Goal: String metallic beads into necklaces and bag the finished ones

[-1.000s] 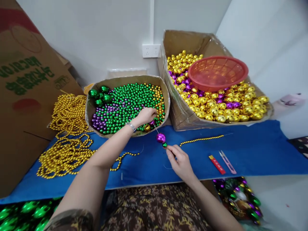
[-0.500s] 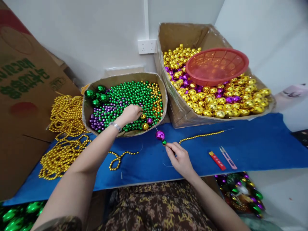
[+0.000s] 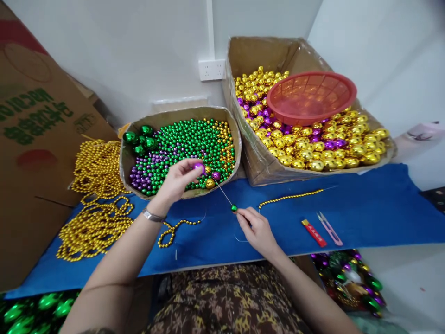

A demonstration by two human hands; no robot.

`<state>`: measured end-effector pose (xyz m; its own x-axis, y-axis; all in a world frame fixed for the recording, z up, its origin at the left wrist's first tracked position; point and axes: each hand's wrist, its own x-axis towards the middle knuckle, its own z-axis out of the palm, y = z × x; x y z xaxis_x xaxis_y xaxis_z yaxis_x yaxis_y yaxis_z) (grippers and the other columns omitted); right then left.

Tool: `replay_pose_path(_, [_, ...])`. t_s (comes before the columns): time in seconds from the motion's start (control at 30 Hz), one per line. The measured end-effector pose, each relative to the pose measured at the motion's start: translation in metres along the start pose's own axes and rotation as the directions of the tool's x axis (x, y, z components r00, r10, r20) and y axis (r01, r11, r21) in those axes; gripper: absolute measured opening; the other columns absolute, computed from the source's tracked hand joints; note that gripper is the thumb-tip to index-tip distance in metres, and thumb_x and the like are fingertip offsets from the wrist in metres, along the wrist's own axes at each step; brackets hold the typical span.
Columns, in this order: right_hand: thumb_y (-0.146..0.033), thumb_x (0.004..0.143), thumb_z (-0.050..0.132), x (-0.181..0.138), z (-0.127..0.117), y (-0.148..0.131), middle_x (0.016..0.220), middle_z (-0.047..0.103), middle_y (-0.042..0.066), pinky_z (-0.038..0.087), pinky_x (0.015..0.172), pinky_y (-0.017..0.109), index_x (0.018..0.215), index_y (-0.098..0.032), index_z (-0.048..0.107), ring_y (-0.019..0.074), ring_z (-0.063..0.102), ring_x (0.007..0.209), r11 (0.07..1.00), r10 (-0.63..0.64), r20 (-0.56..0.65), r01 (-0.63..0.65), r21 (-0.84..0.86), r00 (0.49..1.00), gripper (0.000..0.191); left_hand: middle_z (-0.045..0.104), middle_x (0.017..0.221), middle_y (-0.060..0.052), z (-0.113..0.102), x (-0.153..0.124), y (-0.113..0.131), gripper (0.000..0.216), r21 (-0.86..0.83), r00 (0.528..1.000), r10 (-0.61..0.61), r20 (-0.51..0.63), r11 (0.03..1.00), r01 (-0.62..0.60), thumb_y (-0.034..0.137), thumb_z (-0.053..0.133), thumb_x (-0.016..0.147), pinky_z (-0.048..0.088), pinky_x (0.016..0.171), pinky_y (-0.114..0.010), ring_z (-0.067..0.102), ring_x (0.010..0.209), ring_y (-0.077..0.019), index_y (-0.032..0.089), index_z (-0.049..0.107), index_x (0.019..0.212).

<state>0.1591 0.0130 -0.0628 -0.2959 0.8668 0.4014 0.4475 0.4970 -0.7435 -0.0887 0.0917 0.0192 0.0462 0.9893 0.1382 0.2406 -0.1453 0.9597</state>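
left hand pinches a purple ball – right hand grips a thin rod at its green bead

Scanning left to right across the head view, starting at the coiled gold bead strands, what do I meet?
Coiled gold bead strands, left hand holding a purple ball, small green bead, right hand, red packet, pink-handled snips.

Green lettering is running upside down across the cardboard box, seemingly spelling "Macaron", with Chinese characters I'm not managing to read. The red packet is bearing pale characters, too small to make out.
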Motion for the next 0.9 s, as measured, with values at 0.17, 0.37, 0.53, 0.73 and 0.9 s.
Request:
replay_pose_path(0.17, [-0.027,0.096,0.046,-0.006,-0.002,0.005,0.084,0.067,0.004,0.05,0.071,0.026,0.101,-0.021,0.067,0.0159,0.064,0.075,0.999,0.042,-0.024,-0.043,-0.024,0.999,0.022,0.068,0.098,-0.011,-0.028,0.021,-0.018,0.04,0.706,0.994,0.054,0.091,0.701,-0.102,0.04,0.064,0.081,0.049,0.077,-0.035,0.061,0.083,-0.0208,0.014,0.065,0.111])
replay_pose_path(0.37, [-0.027,0.096,0.046,-0.003,-0.003,0.003,0.086,0.067,0.005,0.05,0.073,0.026,0.103,-0.02,0.066,0.0158,0.064,0.077,0.999,0.049,-0.012,-0.05,-0.019,0.999,0.022,0.067,0.106,-0.012,0.014,0.017,-0.025,0.038,0.854,0.934,0.067,0.352,0.386,-0.35,0.043,0.053,0.089,0.044,0.089,-0.039,0.058,0.101,-0.0266,0.018,0.065,0.115])
replay_pose_path(0.53, [-0.026,0.096,0.047,-0.004,-0.004,0.002,0.087,0.068,0.005,0.05,0.073,0.026,0.101,-0.02,0.065,0.016,0.065,0.079,0.999,0.04,-0.022,-0.041,-0.036,0.999,0.02,0.068,0.093,-0.009,0.03,0.027,-0.029,0.024,0.821,0.908,-0.07,0.413,0.461,-0.338,0.03,0.054,0.087,0.048,0.078,-0.032,0.062,0.091,-0.0228,0.02,0.067,0.105])
replay_pose_path(0.73, [-0.025,0.096,0.046,-0.005,-0.007,0.0,0.086,0.067,0.004,0.051,0.071,0.026,0.102,-0.021,0.065,0.0154,0.065,0.076,0.999,0.025,-0.039,-0.026,-0.041,0.999,0.02,0.067,0.099,-0.008,0.021,0.017,-0.022,0.03,0.271,0.977,-0.021,0.211,0.962,-0.038,0.037,0.045,0.093,0.053,0.069,-0.029,0.063,0.083,-0.0167,0.018,0.063,0.108])
replay_pose_path(0.9, [-0.025,0.097,0.046,-0.004,-0.004,-0.003,0.087,0.066,0.006,0.05,0.07,0.025,0.105,-0.02,0.064,0.0153,0.064,0.077,0.998,-0.022,-0.004,0.022,-0.052,1.0,0.02,0.068,0.105,-0.01,0.016,-0.006,-0.016,0.038,-0.396,0.952,-0.257,0.168,0.866,0.304,0.045,0.042,0.094,0.053,0.062,-0.025,0.064,0.076,-0.0131,0.018,0.063,0.11])
